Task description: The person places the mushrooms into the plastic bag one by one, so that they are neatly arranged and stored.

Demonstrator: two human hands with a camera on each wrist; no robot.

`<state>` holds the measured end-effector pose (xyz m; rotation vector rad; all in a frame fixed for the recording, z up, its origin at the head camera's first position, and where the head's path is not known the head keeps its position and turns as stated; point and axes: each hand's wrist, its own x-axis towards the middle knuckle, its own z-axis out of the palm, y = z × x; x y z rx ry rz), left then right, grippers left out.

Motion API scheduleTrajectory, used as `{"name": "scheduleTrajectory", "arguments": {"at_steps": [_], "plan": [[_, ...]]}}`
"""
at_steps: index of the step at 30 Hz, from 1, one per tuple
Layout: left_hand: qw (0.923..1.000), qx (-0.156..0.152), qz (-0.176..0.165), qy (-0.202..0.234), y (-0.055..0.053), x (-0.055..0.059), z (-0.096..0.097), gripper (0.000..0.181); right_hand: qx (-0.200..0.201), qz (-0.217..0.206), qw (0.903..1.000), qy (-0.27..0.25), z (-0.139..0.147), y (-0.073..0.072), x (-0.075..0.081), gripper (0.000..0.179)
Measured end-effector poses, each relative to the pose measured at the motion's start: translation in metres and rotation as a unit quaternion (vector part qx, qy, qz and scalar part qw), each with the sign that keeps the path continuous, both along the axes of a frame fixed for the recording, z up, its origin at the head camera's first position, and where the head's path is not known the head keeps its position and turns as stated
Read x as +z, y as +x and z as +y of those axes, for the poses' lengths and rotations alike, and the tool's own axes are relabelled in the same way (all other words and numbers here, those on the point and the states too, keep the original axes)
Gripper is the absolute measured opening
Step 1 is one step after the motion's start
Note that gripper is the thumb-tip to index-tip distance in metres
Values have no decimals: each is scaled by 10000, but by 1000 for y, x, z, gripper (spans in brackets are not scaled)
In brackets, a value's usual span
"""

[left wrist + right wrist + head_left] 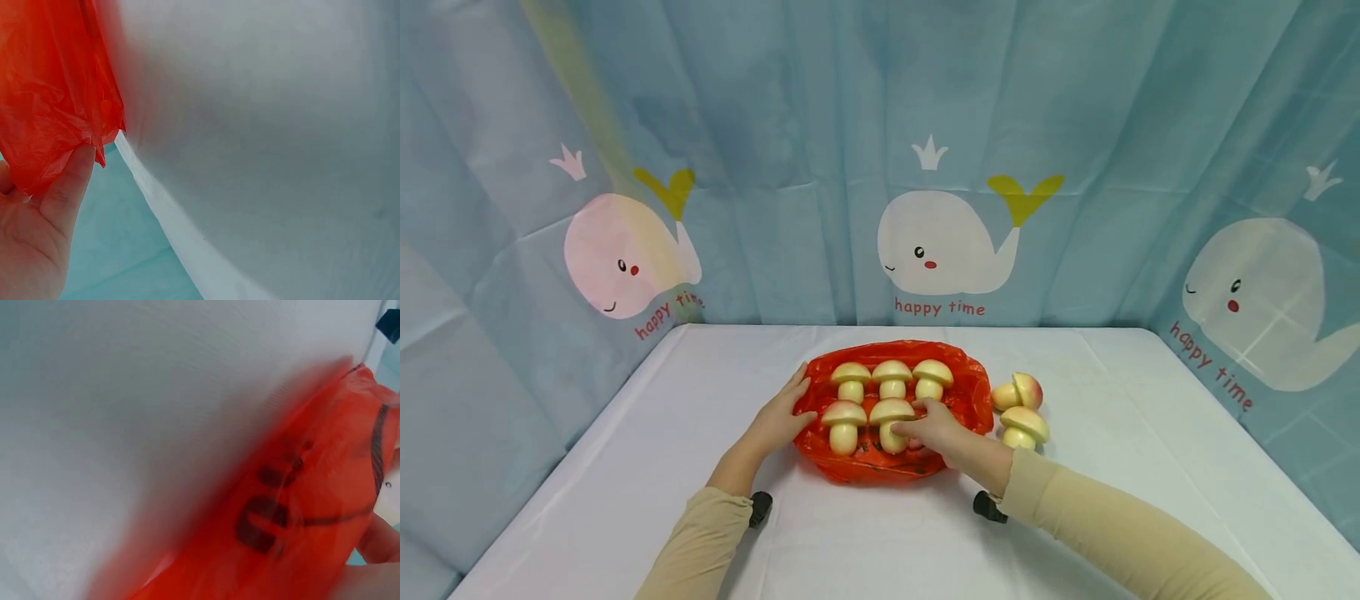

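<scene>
A red plastic bag lies spread open on the table, with several pale yellow toy mushrooms standing in two rows inside. At the bag's left rim is my left hand; in the left wrist view the thumb and fingers pinch the red plastic. My right hand reaches over the right side and holds the front-row mushroom by its stem, between thumb and fingers. The right wrist view shows mostly the bag's outside with dark print, and only part of the hand.
Outside the bag, to its right, two more mushrooms lie on the table: one on its side, the other in front of it. A white cloth covers the table. A blue curtain with whale prints hangs behind and at both sides.
</scene>
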<state>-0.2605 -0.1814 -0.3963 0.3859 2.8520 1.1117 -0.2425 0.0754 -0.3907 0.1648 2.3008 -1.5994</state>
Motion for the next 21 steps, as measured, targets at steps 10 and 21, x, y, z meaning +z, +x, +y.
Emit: {"name": "scheduleTrajectory", "arguments": {"at_steps": [10, 21], "plan": [[10000, 25, -34, 43, 0, 0, -1, 63, -31, -15, 9999, -163, 22, 0, 10, 62], [10000, -3, 11, 3, 1, 1, -1, 62, -170, 184, 9983, -524, 57, 6, 35, 57]]}}
